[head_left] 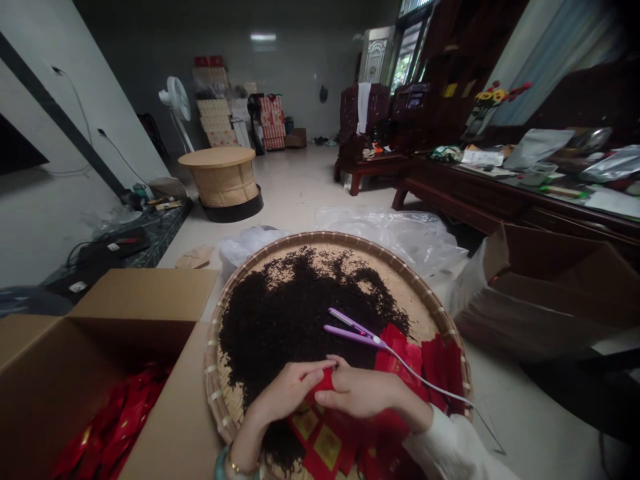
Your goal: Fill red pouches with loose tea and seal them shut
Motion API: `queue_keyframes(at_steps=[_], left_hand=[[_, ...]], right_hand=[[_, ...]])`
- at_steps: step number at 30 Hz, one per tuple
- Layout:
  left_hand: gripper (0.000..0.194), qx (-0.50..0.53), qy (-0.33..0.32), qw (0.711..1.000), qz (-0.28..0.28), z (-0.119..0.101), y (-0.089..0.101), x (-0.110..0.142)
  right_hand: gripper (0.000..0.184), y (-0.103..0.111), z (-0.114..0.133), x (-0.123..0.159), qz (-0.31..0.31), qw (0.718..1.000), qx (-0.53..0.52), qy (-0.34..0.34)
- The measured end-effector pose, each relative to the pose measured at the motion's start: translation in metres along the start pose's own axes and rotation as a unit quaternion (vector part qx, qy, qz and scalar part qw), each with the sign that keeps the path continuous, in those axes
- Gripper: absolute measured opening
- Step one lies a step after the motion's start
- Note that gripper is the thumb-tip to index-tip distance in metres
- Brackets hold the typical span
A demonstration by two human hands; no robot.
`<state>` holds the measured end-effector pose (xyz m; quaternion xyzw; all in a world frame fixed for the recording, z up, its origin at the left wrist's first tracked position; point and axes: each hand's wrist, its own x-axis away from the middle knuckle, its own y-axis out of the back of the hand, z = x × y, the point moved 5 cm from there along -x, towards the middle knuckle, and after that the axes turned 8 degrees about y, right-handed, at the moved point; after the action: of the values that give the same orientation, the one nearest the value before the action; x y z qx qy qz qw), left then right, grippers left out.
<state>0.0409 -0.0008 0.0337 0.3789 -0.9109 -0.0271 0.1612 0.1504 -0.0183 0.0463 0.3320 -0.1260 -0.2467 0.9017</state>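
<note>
- An open cardboard box stands to the left of the left hand, with shiny red sachets heaped inside.
- A round woven tray spreads beneath both hands.
- Dark loose leaves cover much of it, ahead of the left hand.
- The left hand pinches a small red packet, thumb on the near side, fingers reaching across the top.
- Gold-marked packets lie just below the hands.
- The right hand grips the same small red packet from its other side.
- A purple clamp rests, arms apart, just beyond the right hand.
- More red packets lie right of that hand, under the clamp's pale cord.
- Farther right stands another open carton.
</note>
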Motion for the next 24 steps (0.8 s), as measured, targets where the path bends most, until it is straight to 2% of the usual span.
queue_keyframes(at_steps=[4,7,10,12,14,15,17,18,21,22,24], left_hand=[[0.050,0.073,-0.003,0.997,-0.003,0.011,0.000,-0.005],[0.056,0.125,0.007,0.992,-0.029,0.020,0.002,-0.007],[0.057,0.196,0.022,0.979,-0.059,0.028,0.007,-0.006],[0.058,0.268,0.042,0.959,-0.083,0.033,0.010,-0.004],[0.061,0.353,0.062,0.927,-0.110,0.039,0.013,-0.001],[0.063,0.395,0.066,0.908,-0.123,0.041,0.015,0.000],[0.065,0.464,0.049,0.873,-0.143,0.043,0.019,0.002],[0.065,0.489,0.031,0.859,-0.150,0.043,0.021,0.003],[0.060,0.538,-0.016,0.827,-0.162,0.043,0.027,0.004],[0.059,0.547,-0.023,0.820,-0.166,0.045,0.028,0.004],[0.058,0.555,-0.021,0.813,-0.175,0.051,0.029,0.003]], right_hand=[[0.037,0.007,0.004,-0.003,0.037,0.999,-0.007,0.014],[0.032,0.017,0.005,-0.004,0.023,0.999,-0.037,0.019],[0.031,0.032,0.006,-0.004,-0.005,0.993,-0.102,0.060],[0.039,0.047,0.002,-0.006,-0.070,0.981,-0.165,0.070],[0.047,0.063,-0.014,-0.010,-0.192,0.959,-0.207,0.031],[0.050,0.069,-0.024,-0.012,-0.256,0.945,-0.206,-0.001],[0.042,0.073,-0.042,-0.020,-0.350,0.925,-0.134,-0.063],[0.048,0.068,-0.048,-0.030,-0.336,0.936,-0.075,-0.077],[0.094,0.038,-0.062,-0.065,-0.208,0.964,0.093,-0.137],[0.100,0.029,-0.064,-0.076,-0.180,0.961,0.147,-0.152],[0.090,0.014,-0.065,-0.095,-0.154,0.950,0.221,-0.157]])
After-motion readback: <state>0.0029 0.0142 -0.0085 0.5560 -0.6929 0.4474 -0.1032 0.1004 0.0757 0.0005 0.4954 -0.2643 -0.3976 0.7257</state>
